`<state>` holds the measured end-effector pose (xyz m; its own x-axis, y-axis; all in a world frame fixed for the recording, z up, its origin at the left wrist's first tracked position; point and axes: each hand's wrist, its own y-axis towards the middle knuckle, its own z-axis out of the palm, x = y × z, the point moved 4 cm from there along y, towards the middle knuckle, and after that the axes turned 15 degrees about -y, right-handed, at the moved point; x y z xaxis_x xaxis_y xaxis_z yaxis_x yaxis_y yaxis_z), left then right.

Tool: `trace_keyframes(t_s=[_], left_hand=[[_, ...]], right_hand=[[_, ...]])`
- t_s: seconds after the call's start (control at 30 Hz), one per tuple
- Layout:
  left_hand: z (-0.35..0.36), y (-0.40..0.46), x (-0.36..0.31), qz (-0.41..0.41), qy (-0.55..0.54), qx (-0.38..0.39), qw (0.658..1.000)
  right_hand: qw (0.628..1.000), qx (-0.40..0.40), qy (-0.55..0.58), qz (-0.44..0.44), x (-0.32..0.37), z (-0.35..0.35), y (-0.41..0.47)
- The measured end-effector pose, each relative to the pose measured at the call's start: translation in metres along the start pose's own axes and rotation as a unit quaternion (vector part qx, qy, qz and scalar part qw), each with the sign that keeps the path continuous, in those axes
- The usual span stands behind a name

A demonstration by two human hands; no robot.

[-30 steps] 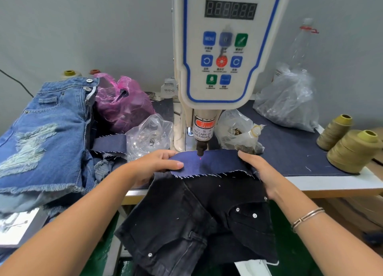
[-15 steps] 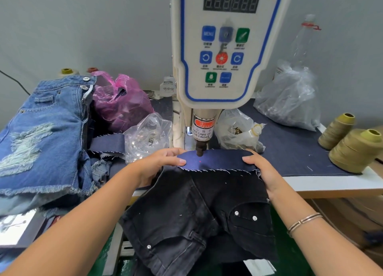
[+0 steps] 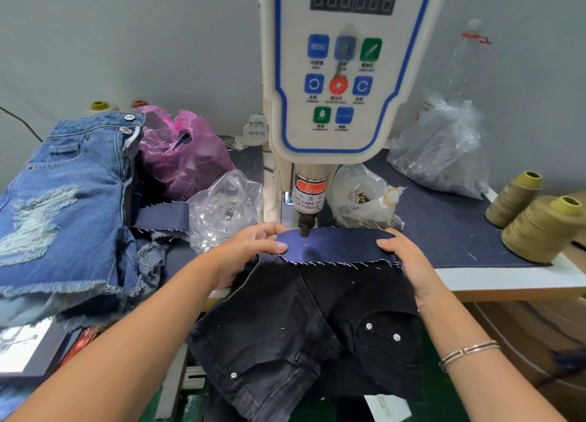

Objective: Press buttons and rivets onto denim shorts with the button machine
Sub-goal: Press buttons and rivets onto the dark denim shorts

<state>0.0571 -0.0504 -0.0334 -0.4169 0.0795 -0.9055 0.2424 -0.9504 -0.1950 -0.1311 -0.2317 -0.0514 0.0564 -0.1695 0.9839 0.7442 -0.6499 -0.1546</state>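
Head view showed the black denim shorts (image 3: pixel 304 332) hanging off the front edge of the table (image 3: pixel 507 279), with their top edge drawn up under the punch (image 3: pixel 306 229) of the button machine (image 3: pixel 336 72). A dark blue denim strip (image 3: pixel 336 245) lay over that edge, directly beneath the punch, and a red laser dot (image 3: pixel 305 245) fell on the strip just in front of the punch tip. The left hand (image 3: pixel 253 247) pinched the strip's left end, thumb on top and fingers curled beneath. The right hand (image 3: pixel 402 256) gripped the right end, fingers wrapped over the fabric.

Risks were judged as follows. The left thumb lay near the punch, so a stroke fired before the hand cleared could catch it; the warning label on the ram says as much. The weight of the hanging shorts could drag the layers off the dot and set the fastener off its mark. Whether a button was loaded could not be told.

Bags of hardware (image 3: pixel 225 209) stood just behind, and blue shorts (image 3: pixel 63 199) were piled at left.
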Motion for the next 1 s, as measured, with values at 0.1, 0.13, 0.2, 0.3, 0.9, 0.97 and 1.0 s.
trace_keyframes(t_s=[0.1, 0.13, 0.2, 0.3, 0.9, 0.97, 1.0], left_hand=[[0.002, 0.002, -0.001, 0.021, 0.028, -0.006, 0.999], [0.003, 0.002, -0.001, 0.026, 0.032, -0.005, 0.999], [0.004, 0.003, 0.0, 0.027, 0.028, -0.005, 0.999], [0.001, 0.003, 0.003, 0.034, 0.028, -0.017, 0.999], [-0.013, 0.009, 0.017, 0.067, -0.03, -0.026, 0.997], [-0.014, 0.01, 0.017, 0.077, -0.026, -0.03, 0.996], [-0.014, 0.01, 0.017, 0.082, -0.025, -0.03, 0.996]], right_hand=[[1.0, -0.017, -0.024, 0.008, 0.001, -0.004, -0.002], [0.999, -0.022, -0.031, 0.013, 0.001, -0.006, -0.002], [0.998, -0.034, -0.044, 0.025, 0.0, -0.007, -0.002], [0.995, -0.056, -0.065, 0.041, 0.0, -0.007, -0.001], [0.997, -0.03, -0.048, 0.042, 0.003, -0.002, -0.001], [0.998, -0.026, -0.049, 0.04, 0.003, -0.002, -0.001], [0.998, -0.025, -0.049, 0.04, 0.003, -0.001, 0.0]])
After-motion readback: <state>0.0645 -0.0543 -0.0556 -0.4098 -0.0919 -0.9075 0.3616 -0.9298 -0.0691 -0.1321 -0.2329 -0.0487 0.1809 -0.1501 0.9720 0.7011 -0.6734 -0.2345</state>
